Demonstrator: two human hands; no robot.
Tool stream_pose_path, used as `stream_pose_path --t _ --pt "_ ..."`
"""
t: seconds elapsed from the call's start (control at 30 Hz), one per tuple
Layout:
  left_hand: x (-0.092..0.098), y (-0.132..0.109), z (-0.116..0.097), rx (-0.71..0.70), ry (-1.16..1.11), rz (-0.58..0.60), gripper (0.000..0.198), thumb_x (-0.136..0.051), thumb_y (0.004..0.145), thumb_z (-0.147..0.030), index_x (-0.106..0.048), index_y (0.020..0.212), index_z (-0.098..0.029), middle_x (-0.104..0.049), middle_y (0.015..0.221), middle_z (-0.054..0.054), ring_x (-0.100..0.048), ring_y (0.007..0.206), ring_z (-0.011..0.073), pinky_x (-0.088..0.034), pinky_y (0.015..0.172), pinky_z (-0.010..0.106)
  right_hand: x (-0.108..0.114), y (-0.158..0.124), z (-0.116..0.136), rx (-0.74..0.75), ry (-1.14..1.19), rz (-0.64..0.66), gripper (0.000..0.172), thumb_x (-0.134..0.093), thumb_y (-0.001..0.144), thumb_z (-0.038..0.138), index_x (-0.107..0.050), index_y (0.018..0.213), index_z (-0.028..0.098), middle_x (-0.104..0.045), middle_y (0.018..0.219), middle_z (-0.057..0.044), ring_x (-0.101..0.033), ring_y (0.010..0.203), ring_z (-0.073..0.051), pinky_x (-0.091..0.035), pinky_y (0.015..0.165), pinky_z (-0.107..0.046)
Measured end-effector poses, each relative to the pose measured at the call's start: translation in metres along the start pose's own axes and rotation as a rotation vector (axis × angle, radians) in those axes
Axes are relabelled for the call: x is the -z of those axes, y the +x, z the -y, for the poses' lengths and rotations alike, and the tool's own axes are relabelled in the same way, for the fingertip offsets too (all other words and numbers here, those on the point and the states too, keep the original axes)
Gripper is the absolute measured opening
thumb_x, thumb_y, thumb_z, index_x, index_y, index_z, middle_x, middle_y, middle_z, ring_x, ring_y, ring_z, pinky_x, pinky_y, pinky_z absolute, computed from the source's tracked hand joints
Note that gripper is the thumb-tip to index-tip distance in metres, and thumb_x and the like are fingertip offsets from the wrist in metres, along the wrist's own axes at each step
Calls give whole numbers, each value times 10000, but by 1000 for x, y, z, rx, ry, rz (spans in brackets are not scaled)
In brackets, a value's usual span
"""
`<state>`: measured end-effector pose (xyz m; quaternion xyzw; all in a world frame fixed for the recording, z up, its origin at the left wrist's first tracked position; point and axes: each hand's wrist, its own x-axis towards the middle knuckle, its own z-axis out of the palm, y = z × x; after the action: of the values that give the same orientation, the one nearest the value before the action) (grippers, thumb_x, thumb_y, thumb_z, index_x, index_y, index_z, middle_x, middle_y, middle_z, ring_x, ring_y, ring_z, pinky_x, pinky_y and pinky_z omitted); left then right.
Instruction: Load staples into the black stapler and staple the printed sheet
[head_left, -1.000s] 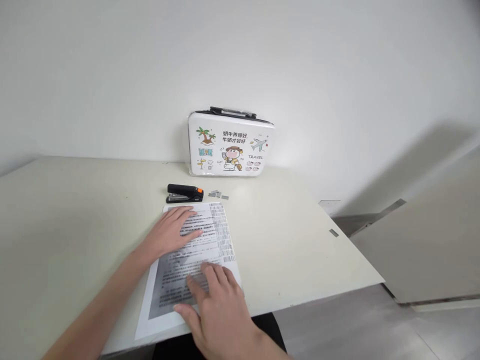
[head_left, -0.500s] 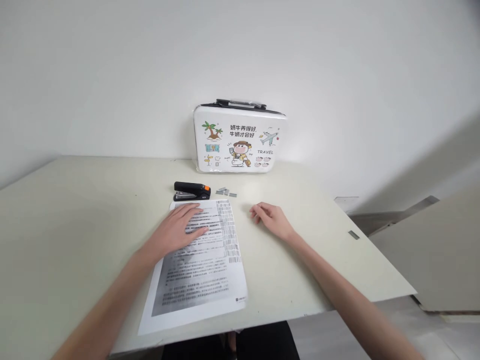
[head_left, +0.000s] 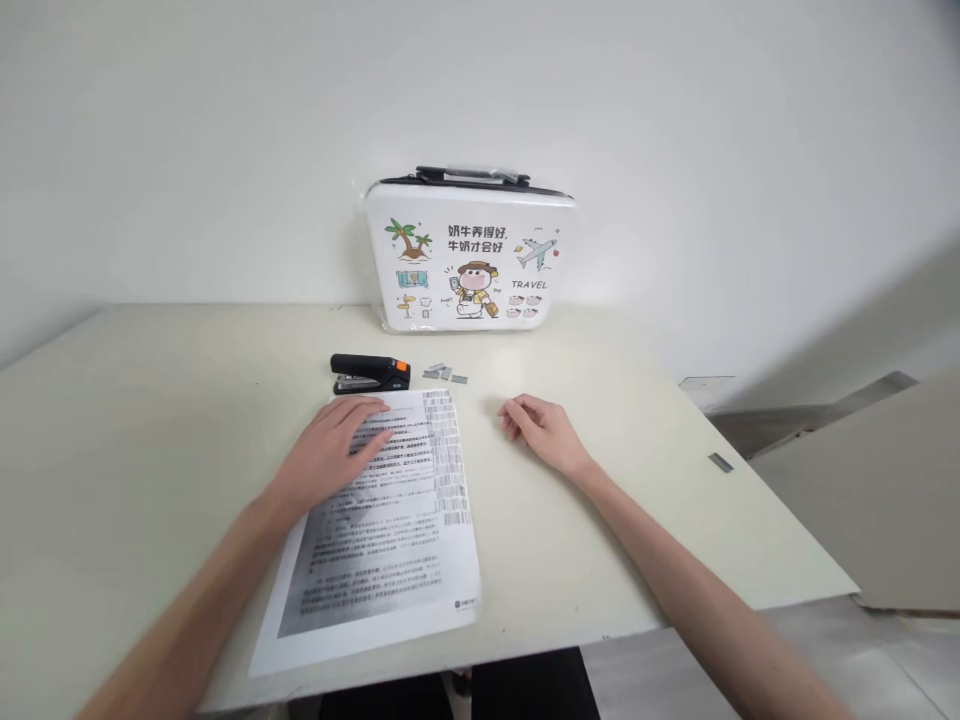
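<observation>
My left hand (head_left: 330, 452) lies flat, fingers spread, on the upper left part of a printed paper sheet (head_left: 390, 540) that rests on the cream table (head_left: 150, 420). My right hand (head_left: 544, 432) rests on the bare table just right of the sheet, fingers loosely curled and holding nothing. A black stapler with an orange tip (head_left: 369, 373) lies just beyond the sheet's top edge, close to my left fingertips. A few loose staple strips (head_left: 444, 374) lie to the right of the stapler.
A white case printed with cartoons and the word TRAVEL (head_left: 469, 258) stands upright against the wall at the back of the table. The table's right edge (head_left: 750, 470) drops off to a grey floor, where a beige panel (head_left: 885, 490) lies.
One second ago my right hand pressed the lower part of the sheet; it has since moved up and right onto the bare table. My left hand stays on the sheet. The view shifted slightly.
</observation>
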<state>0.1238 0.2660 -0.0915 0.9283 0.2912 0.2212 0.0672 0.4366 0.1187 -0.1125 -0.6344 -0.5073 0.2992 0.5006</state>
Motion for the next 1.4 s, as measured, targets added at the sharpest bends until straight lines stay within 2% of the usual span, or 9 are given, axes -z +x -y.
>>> stream_pose_path --t 0.33,0.53,0.67,0.8,0.9,1.03,1.13,1.27,1.4 --pt "8 12 -12 15 -28 -148 282 -475 1045 -435 -681 1152 -274 -718 1248 59 -641 1213 272 -448 1136 457 1 1 -2 19 7 -2 483 -522 980 653 -699 889 213 -737 818 -51 -657 656 -163 -508 633 -288" --pt "25 51 13 25 152 -196 356 -497 1026 -458 -646 1272 -247 -631 1397 125 -517 1357 334 -361 1162 525 1 2 -4 18 27 4 493 -519 975 663 -698 893 211 -731 808 -45 -659 659 -165 -505 634 -286" --pt "35 80 38 89 230 -14 467 -562 955 -542 -659 1265 -208 -687 1318 166 -568 1281 399 -387 1090 549 2 3 -4 30 43 2 483 -521 978 651 -698 894 209 -725 810 -36 -652 647 -153 -503 643 -280" --pt "43 94 50 182 190 271 485 -580 903 -639 -716 1145 -241 -780 1109 99 -699 1006 343 -490 848 409 3 3 -4 34 65 -2 488 -516 976 651 -700 891 207 -730 805 -35 -655 641 -148 -507 637 -276" --pt "48 95 47 248 170 220 480 -595 892 -663 -714 1158 -281 -785 1162 62 -711 1021 319 -486 767 353 3 4 -4 37 95 -1 502 -519 965 667 -702 895 205 -740 812 -39 -661 634 -146 -503 615 -271" --pt "53 95 23 241 163 33 491 -609 904 -658 -711 1191 -274 -783 1185 69 -715 1021 318 -507 798 372 4 7 -7 12 199 -24 515 -566 918 699 -705 886 204 -732 808 -41 -647 624 -146 -469 554 -258" --pt "54 95 -17 160 130 -40 461 -652 902 -632 -729 1168 -264 -795 1140 61 -725 1002 308 -523 853 389 8 11 -10 -1 265 -66 521 -589 893 712 -700 872 203 -725 803 -43 -634 616 -147 -454 534 -261" --pt "39 92 -86 -12 33 -8 415 -694 897 -585 -740 1141 -253 -800 1132 52 -734 1025 297 -530 887 393 21 16 -15 -22 333 -162 540 -596 879 725 -695 893 194 -723 830 -54 -647 658 -152 -466 564 -264" --pt "2 84 -140 -91 -60 91 317 -714 904 -521 -748 1100 -274 -802 1097 31 -743 983 278 -539 841 390 35 17 -18 -48 397 -232 559 -612 856 740 -680 920 189 -721 857 -63 -654 705 -156 -502 615 -268"
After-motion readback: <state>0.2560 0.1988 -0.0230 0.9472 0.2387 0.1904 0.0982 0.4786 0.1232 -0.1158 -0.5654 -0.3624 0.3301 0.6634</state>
